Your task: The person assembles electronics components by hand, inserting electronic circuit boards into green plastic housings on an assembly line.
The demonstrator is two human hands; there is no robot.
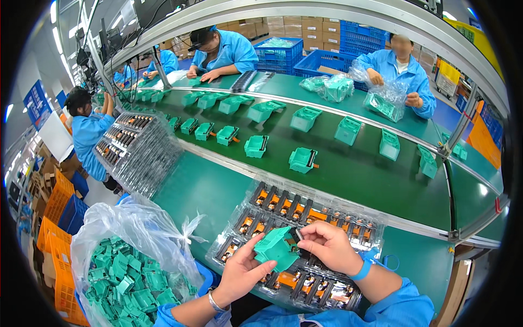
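Note:
A green plastic housing (277,249) sits between the fingers and thumb of my left hand (245,272), tilted above a clear plastic tray (226,228). At the housing's right side, my right hand (328,246) pinches a small black part (297,235), mostly covered by my fingers; the part touches or nearly touches the housing. Below both hands, the tray carries several black-and-orange components (283,204) in rows. A blue strap with a cord circles my right wrist.
A clear bag (103,223) of green housings stands at lower left in a blue crate. Beyond the tray, a green conveyor (348,180) carries rows of housings (302,159). Stacked trays (136,147) stand at left. Several co-workers sit or stand around; one across handles a plastic bag (384,105).

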